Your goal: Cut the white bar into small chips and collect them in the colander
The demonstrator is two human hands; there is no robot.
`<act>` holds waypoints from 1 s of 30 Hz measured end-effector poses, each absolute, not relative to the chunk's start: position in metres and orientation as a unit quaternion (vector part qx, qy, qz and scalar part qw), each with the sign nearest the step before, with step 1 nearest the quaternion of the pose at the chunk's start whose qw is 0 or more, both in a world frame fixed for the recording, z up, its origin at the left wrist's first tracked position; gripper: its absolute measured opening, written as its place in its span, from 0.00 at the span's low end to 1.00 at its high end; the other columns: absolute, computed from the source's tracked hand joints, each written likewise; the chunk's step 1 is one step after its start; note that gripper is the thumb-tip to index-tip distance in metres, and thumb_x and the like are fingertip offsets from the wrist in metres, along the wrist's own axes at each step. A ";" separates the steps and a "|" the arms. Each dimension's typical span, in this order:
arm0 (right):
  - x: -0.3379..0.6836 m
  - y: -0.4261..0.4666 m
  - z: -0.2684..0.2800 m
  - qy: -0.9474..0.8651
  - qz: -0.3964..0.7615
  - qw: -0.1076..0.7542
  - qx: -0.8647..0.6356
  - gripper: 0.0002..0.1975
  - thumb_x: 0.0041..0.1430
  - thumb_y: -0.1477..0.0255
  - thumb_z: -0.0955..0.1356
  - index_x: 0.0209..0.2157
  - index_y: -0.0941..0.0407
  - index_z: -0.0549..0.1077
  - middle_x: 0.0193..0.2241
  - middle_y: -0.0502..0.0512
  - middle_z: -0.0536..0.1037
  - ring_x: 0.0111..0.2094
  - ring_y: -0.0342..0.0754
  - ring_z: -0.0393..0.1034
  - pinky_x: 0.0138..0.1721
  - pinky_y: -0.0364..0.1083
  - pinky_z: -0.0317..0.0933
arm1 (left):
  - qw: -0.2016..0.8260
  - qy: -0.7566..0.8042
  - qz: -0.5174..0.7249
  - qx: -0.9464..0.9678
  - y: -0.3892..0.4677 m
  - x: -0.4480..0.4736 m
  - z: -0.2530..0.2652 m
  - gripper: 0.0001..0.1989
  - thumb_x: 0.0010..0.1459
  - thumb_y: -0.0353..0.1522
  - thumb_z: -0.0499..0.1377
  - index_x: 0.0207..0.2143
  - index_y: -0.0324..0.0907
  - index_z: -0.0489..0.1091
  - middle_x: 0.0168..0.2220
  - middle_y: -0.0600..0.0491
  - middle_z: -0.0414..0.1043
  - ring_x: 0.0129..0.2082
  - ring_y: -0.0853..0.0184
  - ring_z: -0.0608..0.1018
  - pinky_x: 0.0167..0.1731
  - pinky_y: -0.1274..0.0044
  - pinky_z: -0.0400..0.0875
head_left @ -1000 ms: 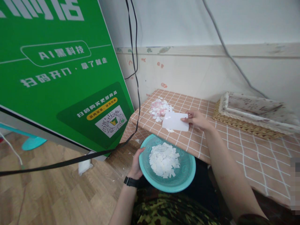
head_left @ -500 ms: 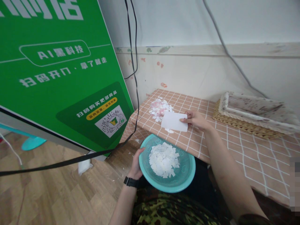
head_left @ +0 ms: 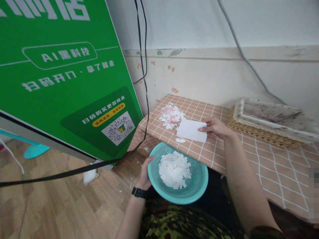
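My left hand (head_left: 145, 174) grips the rim of a turquoise plastic basket (head_left: 199, 181) on its left side, just below the table edge. White paper scraps (head_left: 174, 170) lie heaped inside it. Between the thumb and fingers of my right hand (head_left: 213, 127) is a white card (head_left: 190, 130), held by its right end low over the table. Left of the card lies a pile of paper scraps (head_left: 170, 115), some of them pinkish. A few more scraps (head_left: 180, 140) sit near the table edge, below the card.
A brown checked cloth covers the table (head_left: 251, 159). Toward the wall on the right stands a cloth-lined wicker basket (head_left: 264, 131). On the left a green cabinet (head_left: 64, 83) rises, with black straps (head_left: 147, 99) hanging past it. A white plastic bag (head_left: 90, 176) lies on the floor.
My right hand has moved the card a little to the right, away from the scrap pile, uncovering more of the small scraps near the edge. My left hand and the turquoise basket stay put.
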State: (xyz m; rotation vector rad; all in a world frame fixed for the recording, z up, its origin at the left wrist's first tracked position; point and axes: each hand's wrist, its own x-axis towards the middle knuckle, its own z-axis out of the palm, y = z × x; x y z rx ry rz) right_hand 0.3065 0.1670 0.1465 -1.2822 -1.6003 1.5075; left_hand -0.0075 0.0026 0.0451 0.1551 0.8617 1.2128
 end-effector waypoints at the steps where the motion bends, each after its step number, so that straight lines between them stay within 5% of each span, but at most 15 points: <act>1: 0.308 0.167 0.147 -0.600 0.567 0.294 -0.482 0.19 0.33 0.67 0.76 0.22 0.58 0.64 0.19 0.48 0.70 0.19 0.40 0.64 0.17 0.40 0.57 | 0.731 0.393 0.553 0.070 0.003 -0.008 0.045 0.10 0.51 0.33 0.59 0.34 0.35 0.72 0.30 0.48 0.78 0.33 0.60 0.79 0.38 0.71 0.72; 11: 0.290 0.160 0.148 -0.642 0.621 0.171 -0.416 0.17 0.36 0.68 0.75 0.24 0.58 0.65 0.20 0.48 0.71 0.21 0.41 0.66 0.18 0.40 0.60 | 0.734 0.396 0.549 0.060 0.003 -0.008 0.043 0.13 0.51 0.34 0.59 0.36 0.33 0.72 0.30 0.46 0.78 0.32 0.59 0.79 0.38 0.70 0.72; 18: 0.297 0.174 0.139 -0.549 0.517 0.435 -0.492 0.19 0.39 0.65 0.74 0.32 0.57 0.68 0.26 0.52 0.73 0.25 0.44 0.68 0.23 0.43 0.64 | 0.736 0.400 0.543 0.059 0.004 -0.008 0.045 0.12 0.51 0.33 0.59 0.36 0.34 0.72 0.30 0.46 0.78 0.34 0.58 0.79 0.39 0.70 0.71; 30: 0.293 0.172 0.140 -0.560 0.462 0.425 -0.541 0.17 0.37 0.66 0.75 0.25 0.58 0.66 0.16 0.48 0.67 0.16 0.40 0.61 0.15 0.41 0.56 | 0.736 0.405 0.539 0.058 0.005 -0.008 0.044 0.12 0.50 0.34 0.59 0.35 0.34 0.72 0.29 0.46 0.78 0.34 0.58 0.78 0.38 0.69 0.72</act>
